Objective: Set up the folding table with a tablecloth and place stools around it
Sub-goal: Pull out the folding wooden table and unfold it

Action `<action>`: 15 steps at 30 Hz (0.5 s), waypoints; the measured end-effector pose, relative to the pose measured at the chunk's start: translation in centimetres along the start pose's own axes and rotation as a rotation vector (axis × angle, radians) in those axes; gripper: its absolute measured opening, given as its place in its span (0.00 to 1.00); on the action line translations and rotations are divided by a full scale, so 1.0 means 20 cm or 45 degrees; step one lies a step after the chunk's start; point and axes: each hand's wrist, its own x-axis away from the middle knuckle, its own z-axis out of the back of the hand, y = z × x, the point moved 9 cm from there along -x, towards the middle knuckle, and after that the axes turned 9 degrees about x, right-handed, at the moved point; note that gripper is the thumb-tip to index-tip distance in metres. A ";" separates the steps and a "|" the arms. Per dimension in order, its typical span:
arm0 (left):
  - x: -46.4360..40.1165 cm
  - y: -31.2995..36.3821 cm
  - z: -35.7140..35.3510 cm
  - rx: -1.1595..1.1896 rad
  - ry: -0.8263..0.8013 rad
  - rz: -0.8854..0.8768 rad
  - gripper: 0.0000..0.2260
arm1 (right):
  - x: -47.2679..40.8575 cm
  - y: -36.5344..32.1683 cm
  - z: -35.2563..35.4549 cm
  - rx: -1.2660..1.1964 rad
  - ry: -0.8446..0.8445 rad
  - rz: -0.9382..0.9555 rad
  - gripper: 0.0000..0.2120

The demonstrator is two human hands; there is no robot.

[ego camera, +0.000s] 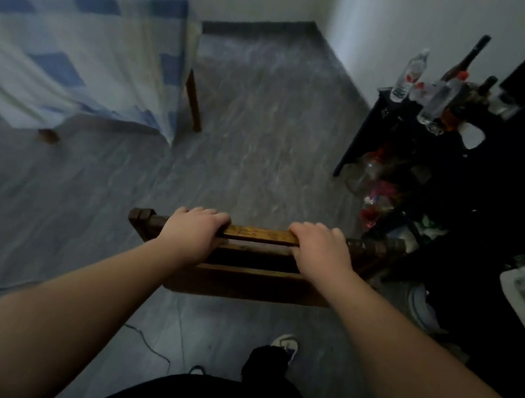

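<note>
Both arms are stretched straight out in front, forearms bare, hands set apart on the same rail. The left hand (195,227) and right hand (319,246) each have fingers curled over the top edge of a dark brown wooden stool (255,253), clamped on it. The stool sits low over the grey floor (268,113), pretty much centre of view. The blue-and-white checked tablecloth (74,28) hangs over the folding surface up left, one brown wooden leg (194,100) poking out, well apart from the stool.
</note>
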 end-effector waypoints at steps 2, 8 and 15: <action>0.23 -0.07 -0.01 0.051 -0.041 0.048 0.08 | 0.11 -0.18 0.00 -0.007 -0.025 0.060 0.08; 0.87 -0.23 -0.19 0.212 -0.269 0.340 0.07 | 0.47 -0.61 -0.15 -0.027 -0.144 0.307 0.06; 1.50 -0.26 -0.56 0.402 -0.468 0.546 0.07 | 0.83 -0.94 -0.45 0.134 -0.138 0.553 0.09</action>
